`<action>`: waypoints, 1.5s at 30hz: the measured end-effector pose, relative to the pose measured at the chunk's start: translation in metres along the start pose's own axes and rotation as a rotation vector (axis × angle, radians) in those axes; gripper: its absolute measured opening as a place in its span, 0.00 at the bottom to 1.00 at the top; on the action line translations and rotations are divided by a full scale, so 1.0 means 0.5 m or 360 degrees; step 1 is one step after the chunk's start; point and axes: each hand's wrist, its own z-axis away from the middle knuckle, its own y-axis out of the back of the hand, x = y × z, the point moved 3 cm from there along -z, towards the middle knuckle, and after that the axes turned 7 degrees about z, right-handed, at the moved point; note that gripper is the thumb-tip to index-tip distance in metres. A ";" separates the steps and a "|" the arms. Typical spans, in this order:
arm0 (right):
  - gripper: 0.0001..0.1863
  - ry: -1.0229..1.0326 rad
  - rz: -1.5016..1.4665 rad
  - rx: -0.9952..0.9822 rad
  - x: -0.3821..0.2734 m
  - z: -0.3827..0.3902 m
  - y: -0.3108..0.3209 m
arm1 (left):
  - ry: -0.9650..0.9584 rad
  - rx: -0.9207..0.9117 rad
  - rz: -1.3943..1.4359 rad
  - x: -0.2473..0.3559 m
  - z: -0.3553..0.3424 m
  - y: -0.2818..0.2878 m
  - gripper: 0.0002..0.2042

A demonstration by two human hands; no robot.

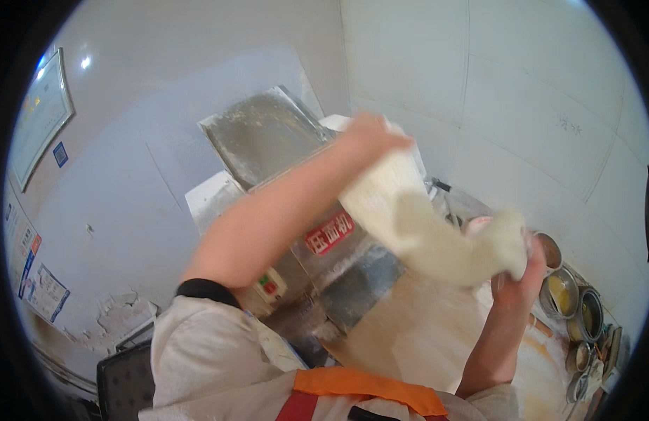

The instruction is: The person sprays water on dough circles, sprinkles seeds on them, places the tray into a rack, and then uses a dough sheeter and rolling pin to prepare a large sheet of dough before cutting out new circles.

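Note:
A long pale sheet of dough (384,203) stretches diagonally in front of a steel dough-rolling machine (261,137). My left hand (373,137), blurred by motion, is closed on its upper end beside the machine's top, with the forearm crossing the front of the tray. My right hand (517,274) grips the bunched lower end at the right, over the worktop. The dough hangs between my two hands and hides part of the machine behind it.
Below is a floured wooden worktop (380,326). Metal pots (559,295) and utensils line its right edge by the tiled wall. A switch box (268,284) is on the machine's front. A black tray (124,379) stands at lower left; a framed sheet (43,119) hangs on the left wall.

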 end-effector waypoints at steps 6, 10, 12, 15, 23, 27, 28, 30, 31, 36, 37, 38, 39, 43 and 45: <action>0.12 0.0197 0.0060 -0.0819 0.096 -0.177 -0.409 | -0.0521 0.0790 -0.0066 0.049 -0.103 0.389 0.25; 0.17 -0.0231 0.0111 -0.1040 0.305 -0.210 -0.555 | -0.0409 0.1074 -0.1568 -0.104 -0.219 0.508 0.35; 0.20 -0.0420 0.0191 -0.1097 0.363 -0.176 -0.552 | -0.0289 0.0776 -0.1633 -0.254 -0.267 0.518 0.39; 0.23 -0.0398 0.0447 -0.0934 0.402 -0.130 -0.480 | 0.0107 0.0112 -0.1691 -0.423 -0.250 0.432 0.44; 0.18 -0.0793 0.0824 0.0352 0.553 -0.011 0.124 | -0.0211 -0.0419 -0.1974 -0.505 -0.184 0.285 0.44; 0.22 -0.1419 0.0913 0.0643 0.654 0.159 0.280 | -0.0233 -0.0465 -0.1948 -0.522 -0.166 0.262 0.42; 0.23 -0.1431 0.0881 0.0636 0.672 0.194 0.291 | -0.0232 -0.0480 -0.1948 -0.529 -0.162 0.256 0.42; 0.24 -0.1366 0.1034 0.0604 0.682 0.213 0.282 | -0.0248 -0.0492 -0.1909 -0.537 -0.159 0.249 0.42; 0.25 -0.1297 0.1206 0.0591 0.689 0.217 0.274 | -0.0270 -0.0506 -0.1877 -0.540 -0.160 0.244 0.41; 0.28 -0.0986 0.1818 0.0481 0.699 0.198 0.225 | -0.0390 -0.0571 -0.1764 -0.552 -0.146 0.228 0.34; 0.29 -0.1031 0.1879 0.0480 0.695 0.191 0.221 | -0.0420 -0.0607 -0.1737 -0.553 -0.142 0.222 0.31; 0.29 -0.1093 0.1941 0.0477 0.696 0.189 0.219 | -0.0441 -0.0659 -0.1709 -0.562 -0.138 0.214 0.29; 0.30 -0.1082 0.1794 0.0516 0.694 0.188 0.217 | -0.0492 -0.0699 -0.1666 -0.577 -0.142 0.207 0.26; 0.29 -0.1197 0.1197 0.0624 0.703 0.172 0.208 | -0.0457 -0.0827 -0.1381 -0.605 -0.159 0.183 0.20; 0.26 -0.1208 0.1200 0.0591 0.728 0.164 0.231 | -0.0419 -0.0851 -0.1229 -0.606 -0.167 0.183 0.20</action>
